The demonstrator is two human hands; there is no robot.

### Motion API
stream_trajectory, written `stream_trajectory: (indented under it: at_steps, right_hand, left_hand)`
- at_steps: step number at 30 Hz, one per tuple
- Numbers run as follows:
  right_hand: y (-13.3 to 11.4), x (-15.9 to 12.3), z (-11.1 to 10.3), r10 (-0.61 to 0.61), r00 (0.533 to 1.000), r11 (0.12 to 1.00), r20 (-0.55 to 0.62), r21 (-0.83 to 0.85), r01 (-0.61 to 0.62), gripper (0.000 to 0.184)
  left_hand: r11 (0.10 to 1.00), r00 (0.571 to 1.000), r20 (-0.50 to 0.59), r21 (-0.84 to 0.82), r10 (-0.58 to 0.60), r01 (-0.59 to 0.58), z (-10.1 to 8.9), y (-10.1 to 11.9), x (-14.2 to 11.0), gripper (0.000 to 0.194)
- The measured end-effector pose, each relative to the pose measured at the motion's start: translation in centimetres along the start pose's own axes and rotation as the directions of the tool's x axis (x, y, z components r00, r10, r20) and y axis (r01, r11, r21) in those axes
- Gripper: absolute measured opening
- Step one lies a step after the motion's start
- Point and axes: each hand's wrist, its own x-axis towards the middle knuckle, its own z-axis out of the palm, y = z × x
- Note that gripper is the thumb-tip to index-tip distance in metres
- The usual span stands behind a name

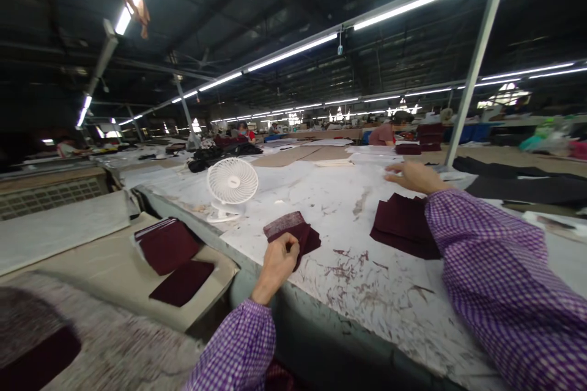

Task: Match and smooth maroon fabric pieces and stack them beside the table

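My left hand [277, 259] is at the near edge of the white table, thumb and fingers pinched together on a small stack of burgundy fabric pieces [309, 237]. One piece at the back of that stack shows a speckled, greyish face. My right hand [417, 177] reaches out over the table with its fingers extended, and I see nothing held in it. Just below it lies a second pile of burgundy fabric pieces [401, 226], partly covered by my purple checked sleeve [486, 244].
A small white fan [233, 182] stands left of the stack. Dark fibre scraps [348, 266] litter the white table [321, 189]. More burgundy pieces [169, 245] lie on a beige surface at left. A metal post [477, 67] rises at right. A co-worker [383, 133] is farther back.
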Motion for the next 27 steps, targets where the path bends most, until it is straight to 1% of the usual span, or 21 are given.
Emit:
stream_trajectory:
  at_steps: [1,2,3,4,5,6,7,9,11,13,14,17,20,22,24,27]
  right_hand:
    - [-2.0,-0.2,0.3,-0.119,0.992,0.991,0.041,0.062,0.116,0.038]
    - [-4.1,-0.6,0.9,-0.238,0.967,0.966,0.087,0.127,0.226,0.033]
    - [-6.3,-1.1,1.7,-0.439,0.887,0.879,0.146,0.273,0.39,0.032]
    - [-8.5,-1.7,2.7,-0.581,0.795,0.783,0.175,0.386,0.488,0.031]
    - [-10.4,-2.4,3.7,-0.671,0.719,0.706,0.18,0.45,0.546,0.03]
    - [-12.1,-3.1,4.7,-0.746,0.642,0.639,0.18,0.466,0.612,0.03]
    - [-13.5,-3.8,5.7,-0.777,0.611,0.605,0.152,0.448,0.659,0.027]
    - [-15.1,-5.0,7.2,-0.813,0.575,0.559,0.091,0.397,0.728,0.025]
    - [-15.6,-5.8,8.0,-0.827,0.562,0.533,0.018,0.344,0.773,0.019]
    - [-15.6,-6.1,8.2,-0.834,0.551,0.52,-0.024,0.302,0.799,0.012]
    - [-15.6,-6.1,8.1,-0.832,0.554,0.523,-0.032,0.288,0.802,0.01]
    - [-15.8,-6.3,7.9,-0.823,0.568,0.538,-0.012,0.302,0.787,0.01]
    - [-16.2,-6.3,7.8,-0.813,0.583,0.549,0.015,0.356,0.756,0.011]
    - [-16.2,-6.2,7.9,-0.791,0.611,0.57,0.025,0.389,0.724,0.012]
    - [-16.0,-6.0,8.2,-0.766,0.643,0.594,0.029,0.415,0.689,0.013]
    - [-15.5,-5.5,8.8,-0.757,0.651,0.592,0.05,0.472,0.653,0.015]
  left_hand:
    - [1.0,1.0,0.001,-0.003,0.002,-0.002,0.0,0.1,0.0,0.011]
    - [1.0,1.0,0.002,-0.008,0.006,-0.005,0.0,0.3,-0.1,0.011]
    - [1.0,1.0,0.005,-0.019,0.01,-0.01,-0.1,0.4,-0.1,0.01]
    - [0.999,1.0,0.007,-0.038,0.015,-0.014,-0.2,0.4,-0.1,0.011]
    - [0.998,1.0,0.011,-0.063,0.017,-0.016,-0.3,0.5,-0.1,0.011]
    - [0.995,1.0,0.017,-0.095,0.013,-0.012,-0.4,0.4,-0.1,0.011]
    - [0.991,1.0,0.025,-0.132,0.007,-0.004,-0.5,0.4,-0.1,0.011]
    - [0.981,0.999,0.044,-0.196,-0.004,0.012,-0.6,0.2,-0.1,0.011]
    - [0.976,0.998,0.064,-0.215,-0.007,0.021,-0.6,0.1,-0.2,0.01]
    - [0.985,0.998,0.069,-0.171,0.009,0.003,-0.6,0.3,-0.4,0.01]
    - [0.991,0.997,0.068,-0.132,0.026,-0.017,-0.6,0.5,-0.5,0.01]
    - [0.996,0.994,0.06,0.006,0.09,-0.091,-0.5,1.5,-0.7,0.014]
    - [0.981,0.993,0.031,0.153,0.114,-0.118,-0.3,2.3,-0.4,0.021]
    - [0.965,0.991,0.006,0.226,0.135,-0.133,-0.1,2.3,-0.1,0.019]
    - [0.96,0.989,0.0,0.24,0.149,-0.145,0.1,1.9,0.3,0.024]
    - [0.98,0.993,0.013,0.161,0.119,-0.119,0.0,1.3,0.5,0.034]
